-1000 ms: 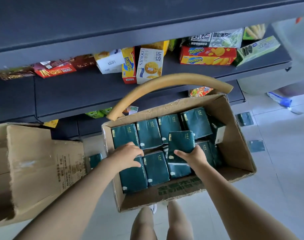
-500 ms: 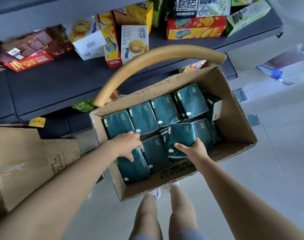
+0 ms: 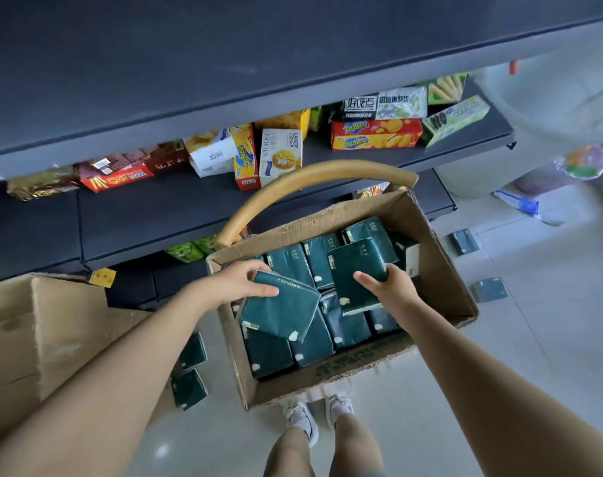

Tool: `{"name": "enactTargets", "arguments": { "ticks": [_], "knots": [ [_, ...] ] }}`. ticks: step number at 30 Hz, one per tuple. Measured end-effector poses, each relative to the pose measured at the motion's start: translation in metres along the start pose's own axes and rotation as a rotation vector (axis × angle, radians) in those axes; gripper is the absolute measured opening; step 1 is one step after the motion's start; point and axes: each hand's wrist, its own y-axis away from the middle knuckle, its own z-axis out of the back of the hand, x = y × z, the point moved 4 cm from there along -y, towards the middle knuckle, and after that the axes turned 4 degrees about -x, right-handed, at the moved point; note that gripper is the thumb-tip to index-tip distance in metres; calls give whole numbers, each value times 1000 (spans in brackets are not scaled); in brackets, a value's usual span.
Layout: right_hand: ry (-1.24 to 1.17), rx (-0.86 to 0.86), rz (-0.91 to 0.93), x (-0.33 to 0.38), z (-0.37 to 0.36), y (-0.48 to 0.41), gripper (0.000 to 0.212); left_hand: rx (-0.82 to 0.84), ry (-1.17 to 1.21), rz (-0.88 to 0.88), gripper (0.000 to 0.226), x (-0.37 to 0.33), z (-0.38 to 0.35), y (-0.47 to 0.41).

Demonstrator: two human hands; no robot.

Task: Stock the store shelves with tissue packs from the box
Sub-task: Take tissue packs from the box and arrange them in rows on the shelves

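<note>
An open cardboard box [image 3: 444, 270] stands on the floor in front of me, filled with several dark green tissue packs [image 3: 315, 342]. My left hand [image 3: 238, 282] grips one tissue pack [image 3: 279, 311] by its top edge, lifted and tilted above the others. My right hand [image 3: 389, 287] holds a second tissue pack [image 3: 356, 270] raised over the middle of the box. Dark shelves [image 3: 176, 215] run across the view behind the box.
The middle shelf carries biscuit and snack boxes [image 3: 375, 134]. A curved tan handle [image 3: 313, 177] arches over the box's far side. A second cardboard box [image 3: 45, 339] lies at the left. Loose tissue packs [image 3: 190, 387] lie on the tiled floor, also at the right [image 3: 489, 290].
Both hands have lifted a tissue pack out of the rows in the box; a second ago they rested on packs lying flat. The camera has tilted upward.
</note>
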Motion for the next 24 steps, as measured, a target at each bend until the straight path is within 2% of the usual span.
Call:
{"name": "enactTargets", "arguments": {
  "ticks": [7,18,21,24],
  "knots": [
    [30,-131,197,69,92,18,47,-320,346,-117,33,-83,18,66],
    [30,-246,535,153,251,61,41,-723,520,-436,25,-222,-8,167],
    [25,-239,596,163,296,65,31,-856,562,-493,25,-260,-22,188],
    [-3,-221,640,172,334,68,39,-933,572,-556,20,-293,-35,206]
  ]
}}
